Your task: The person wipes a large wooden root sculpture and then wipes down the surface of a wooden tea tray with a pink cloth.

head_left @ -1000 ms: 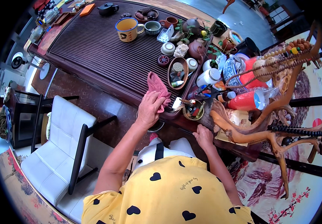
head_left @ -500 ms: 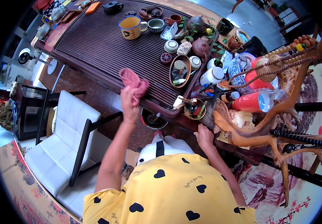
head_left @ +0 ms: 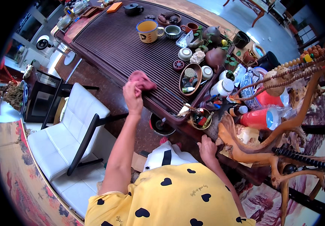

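Note:
My left hand (head_left: 133,98) is closed on a crumpled pink cloth (head_left: 143,80), which lies over the front edge of the dark ribbed tea tray (head_left: 113,49). By the table's front edge, to the right, my right hand (head_left: 207,148) rests with its fingers curled at the dark wood; the fingertips are hidden. Close to it stands a small round pot (head_left: 202,119) holding tools. Farther in on the tray are an oval wooden dish (head_left: 190,79) with small items, a dark red round box (head_left: 178,65), a yellow mug (head_left: 147,31) with a blue rim and a grey-green cup (head_left: 172,31).
A white chair (head_left: 83,107) with black arms stands at the left. Several teapots, including a reddish one (head_left: 215,57), crowd the tray's right end. At right, a branching driftwood stand (head_left: 245,147) holds beads beside wrapped red cups (head_left: 256,119). A bucket (head_left: 161,126) sits beneath the table edge.
My view has shifted, so the scene sits farther right in the picture. The left hand and pink cloth have moved slightly left and away along the tray edge. The right hand stays at the table edge.

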Demonstrator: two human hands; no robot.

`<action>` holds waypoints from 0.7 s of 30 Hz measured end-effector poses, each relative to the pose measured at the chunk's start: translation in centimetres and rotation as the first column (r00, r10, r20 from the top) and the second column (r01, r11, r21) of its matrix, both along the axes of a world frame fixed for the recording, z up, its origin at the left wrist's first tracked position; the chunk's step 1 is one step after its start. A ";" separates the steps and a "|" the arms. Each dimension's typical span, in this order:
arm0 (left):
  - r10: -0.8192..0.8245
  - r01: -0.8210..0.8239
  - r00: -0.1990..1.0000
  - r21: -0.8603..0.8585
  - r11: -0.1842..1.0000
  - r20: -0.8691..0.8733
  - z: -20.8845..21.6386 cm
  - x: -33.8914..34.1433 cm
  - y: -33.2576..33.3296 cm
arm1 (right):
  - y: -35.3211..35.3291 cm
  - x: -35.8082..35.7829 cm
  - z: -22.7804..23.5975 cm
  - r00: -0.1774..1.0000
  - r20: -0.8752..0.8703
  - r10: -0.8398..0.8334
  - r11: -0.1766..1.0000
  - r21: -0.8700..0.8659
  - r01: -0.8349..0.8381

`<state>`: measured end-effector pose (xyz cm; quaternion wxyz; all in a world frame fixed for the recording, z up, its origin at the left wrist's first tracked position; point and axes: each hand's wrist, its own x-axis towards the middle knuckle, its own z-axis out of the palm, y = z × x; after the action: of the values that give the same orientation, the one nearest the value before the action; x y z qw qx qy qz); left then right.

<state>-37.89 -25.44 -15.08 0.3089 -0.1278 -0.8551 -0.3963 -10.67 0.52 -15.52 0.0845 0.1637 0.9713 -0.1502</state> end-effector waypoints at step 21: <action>-0.386 0.415 0.909 -0.421 0.807 0.155 1.9 -1.0 7.1 | -0.4 0.2 -1.1 0.995 0.014 -0.097 0.995 0.011 0.097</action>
<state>-38.91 -18.32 -13.16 0.1542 -0.3599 -0.8854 -0.2504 -10.49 0.17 -16.59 0.0831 0.2120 0.9625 -0.1478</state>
